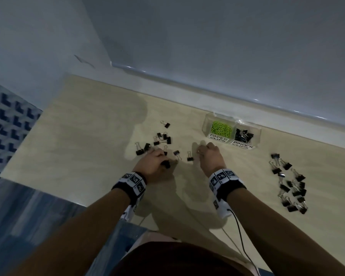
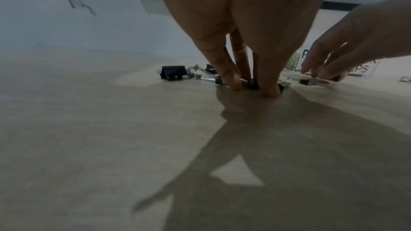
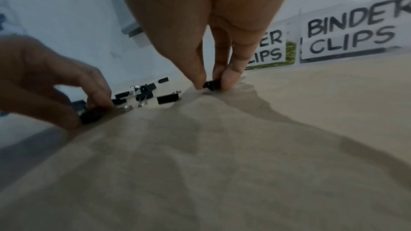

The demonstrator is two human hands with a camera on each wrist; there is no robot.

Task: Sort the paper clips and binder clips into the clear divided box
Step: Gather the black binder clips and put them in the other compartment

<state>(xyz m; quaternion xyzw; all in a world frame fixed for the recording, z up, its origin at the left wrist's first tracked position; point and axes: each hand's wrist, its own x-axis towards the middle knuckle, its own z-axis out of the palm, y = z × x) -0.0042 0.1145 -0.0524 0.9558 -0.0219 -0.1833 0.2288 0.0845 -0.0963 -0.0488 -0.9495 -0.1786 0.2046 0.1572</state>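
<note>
Black binder clips (image 1: 161, 139) lie scattered on the table (image 1: 88, 146), left of the clear divided box (image 1: 230, 132). Left wrist: my left hand (image 2: 240, 41) pinches one clip (image 2: 252, 83). Right wrist: my right hand (image 3: 213, 32) pinches another clip (image 3: 212, 85).

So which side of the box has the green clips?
The compartment labelled PAPER CLIPS, on the left of the clear divided box; the BINDER CLIPS compartment holds black ones.
</note>
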